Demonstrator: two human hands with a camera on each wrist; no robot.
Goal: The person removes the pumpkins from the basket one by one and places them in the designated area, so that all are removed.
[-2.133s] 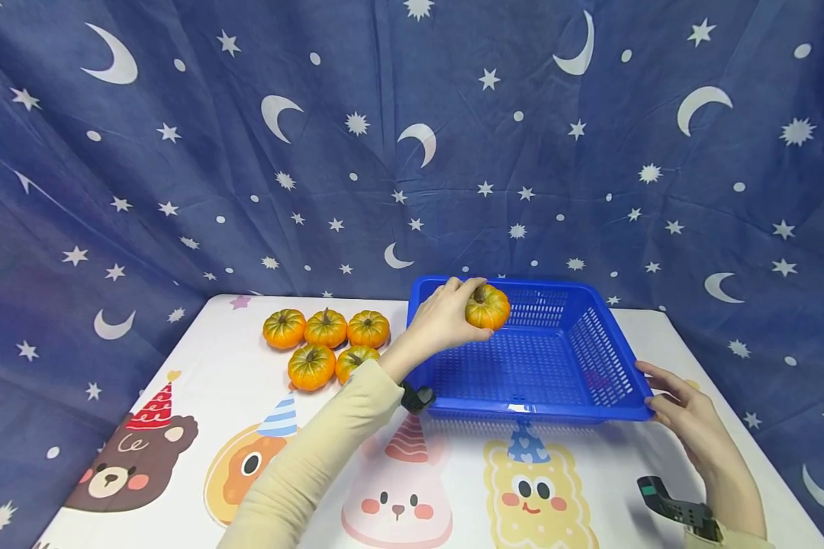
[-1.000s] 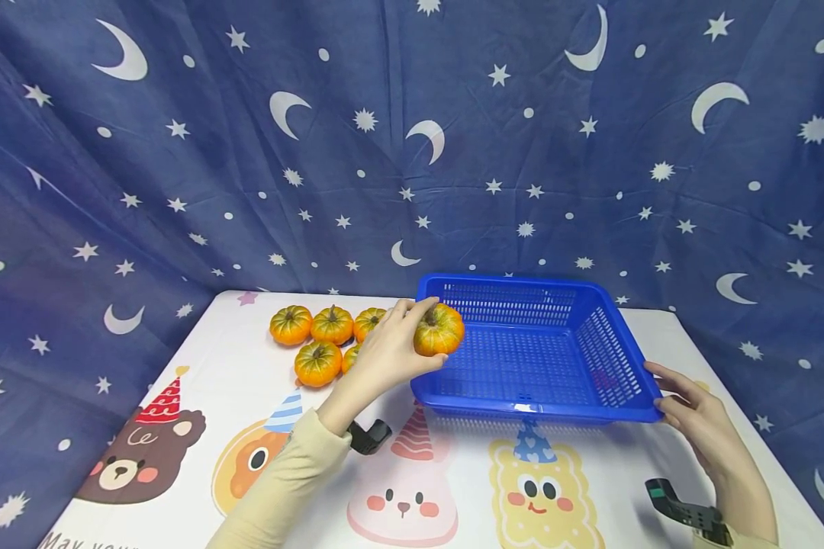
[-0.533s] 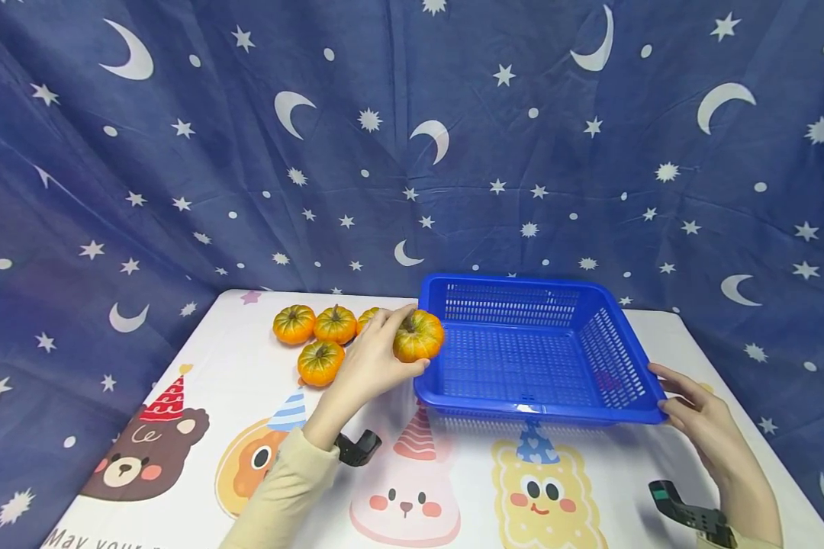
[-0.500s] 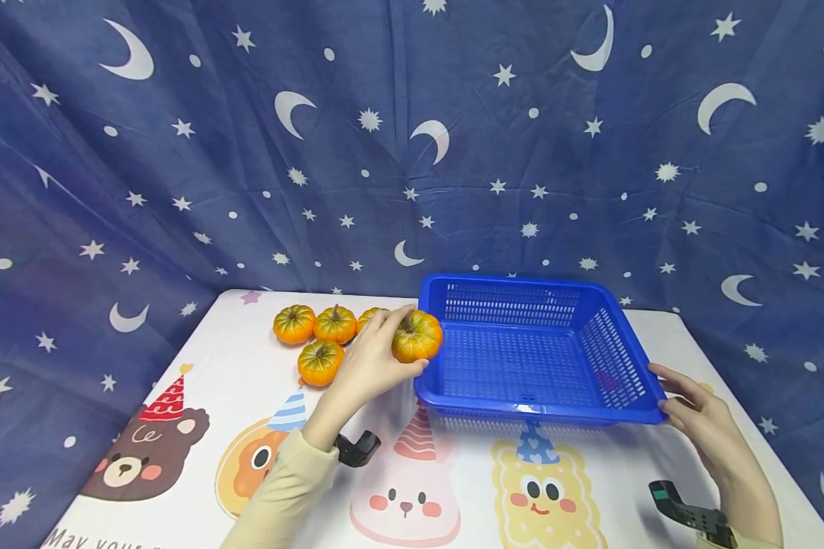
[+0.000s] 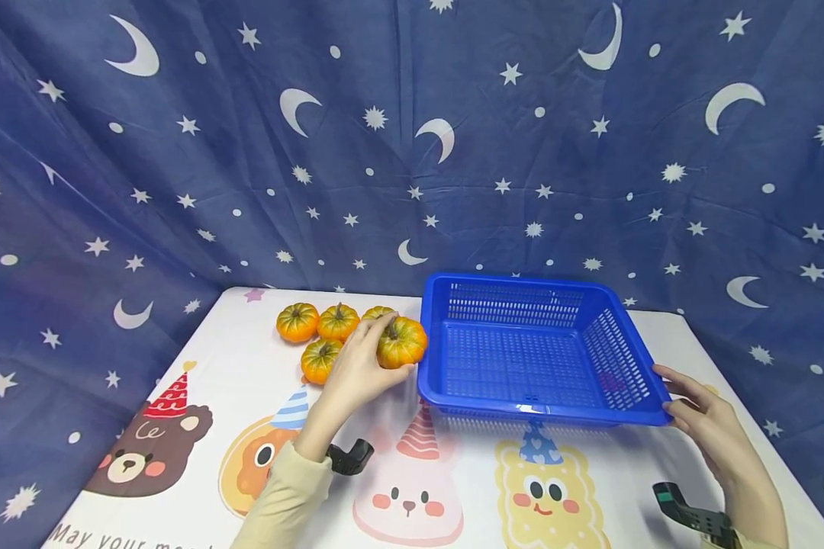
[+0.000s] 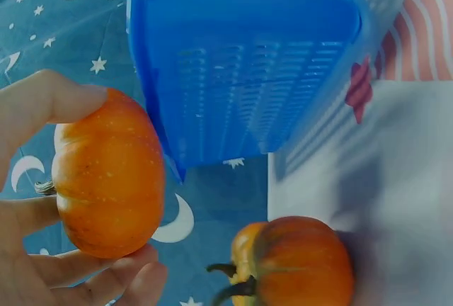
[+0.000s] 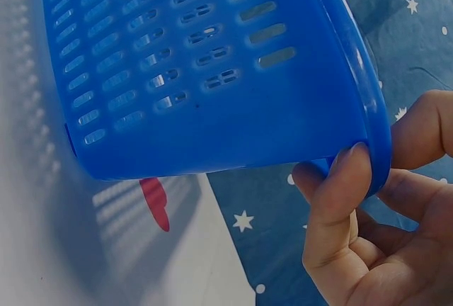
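My left hand (image 5: 357,370) grips a small orange pumpkin (image 5: 403,343) just left of the blue basket, with the thumb and fingers around its sides. In the left wrist view that pumpkin (image 6: 113,178) hangs close beside the basket wall (image 6: 241,100), its stem turned towards the palm. The blue plastic basket (image 5: 522,410) has slotted walls and sits at the back right of the table. My right hand (image 5: 710,423) pinches the rim at its right front corner; the right wrist view shows thumb and fingers (image 7: 340,189) on both sides of the rim.
Several more small pumpkins (image 5: 297,322) stand together at the back left, partly hidden behind my left hand. A white cloth (image 5: 213,415) with cartoon prints covers the table. A dark blue curtain (image 5: 412,152) with moons and stars hangs behind and along the sides.
My left hand has carried the pumpkin leftwards and lower, from over the basket to beside its left wall. My right hand stays on the rim. The head view has shifted slightly.
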